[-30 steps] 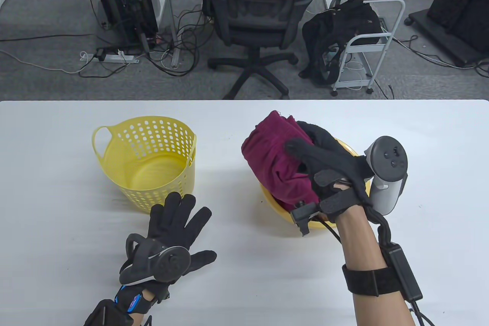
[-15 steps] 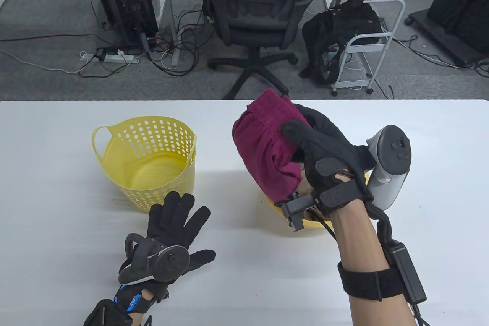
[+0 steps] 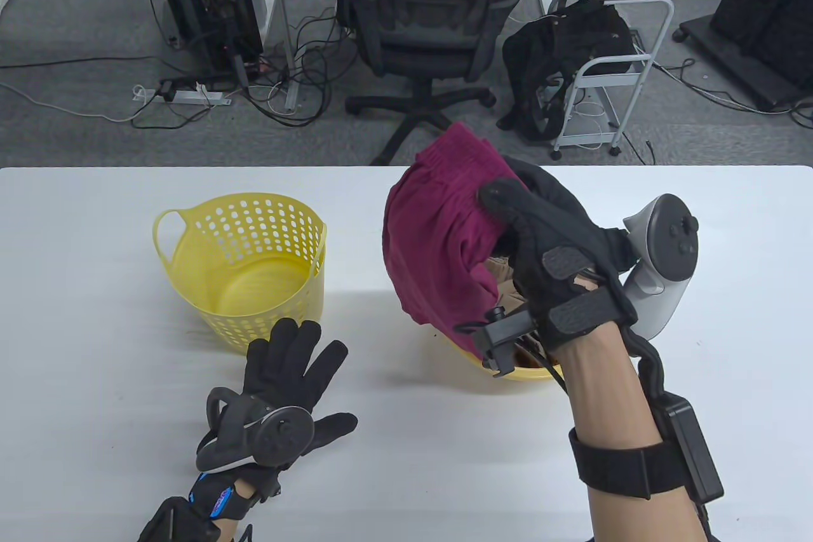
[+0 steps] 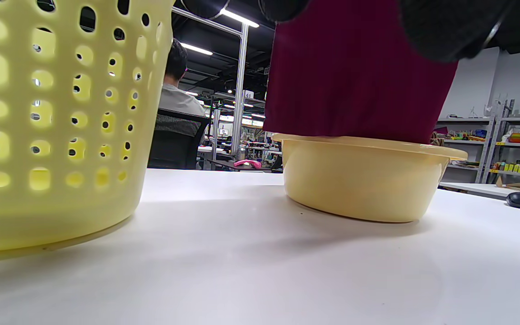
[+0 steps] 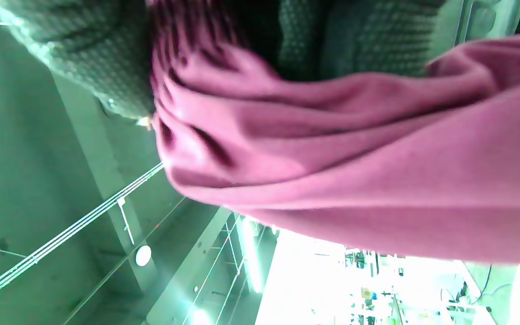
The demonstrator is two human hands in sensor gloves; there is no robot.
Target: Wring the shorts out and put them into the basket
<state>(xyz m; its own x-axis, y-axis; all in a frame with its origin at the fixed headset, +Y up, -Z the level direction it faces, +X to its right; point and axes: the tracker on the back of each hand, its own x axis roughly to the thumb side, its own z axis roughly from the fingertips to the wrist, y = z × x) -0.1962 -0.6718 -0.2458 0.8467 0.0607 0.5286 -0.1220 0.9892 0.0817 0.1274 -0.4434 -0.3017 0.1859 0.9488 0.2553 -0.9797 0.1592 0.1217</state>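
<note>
The right hand (image 3: 559, 250) grips the bunched maroon shorts (image 3: 438, 237) from the right side, its gloved fingers (image 3: 502, 196) curled over the top of the cloth with the thumb across the near face, and holds the bundle up above the yellow basin (image 3: 521, 370). In the left wrist view the shorts (image 4: 355, 72) hang straight down, and their lower edge meets or dips just behind the rim of the basin (image 4: 364, 180); whether the cloth still touches the inside cannot be told. The right wrist view is filled with folds of the shorts (image 5: 355, 171) pressed against the dark knit of the glove. The left hand (image 3: 286, 377) lies flat on the white worktop (image 3: 95, 345), palm down, its fingers (image 3: 279, 345) straight and spread, holding nothing; the fingertips reach close to the near wall of the yellow perforated basket (image 3: 244, 262), which stands upright to the left of the basin with its loop handle on the far left side. The basket (image 4: 57, 122) and the basin stand apart on the worktop, with bare surface between them. A grey tracker (image 3: 664, 256) sits on the back of the right hand and a dark one (image 3: 263, 434) on the back of the left. Beyond the far edge of the worktop stands a black office chair (image 3: 425, 14), and a white trolley (image 3: 610, 72) with dark cloth draped on it.
</note>
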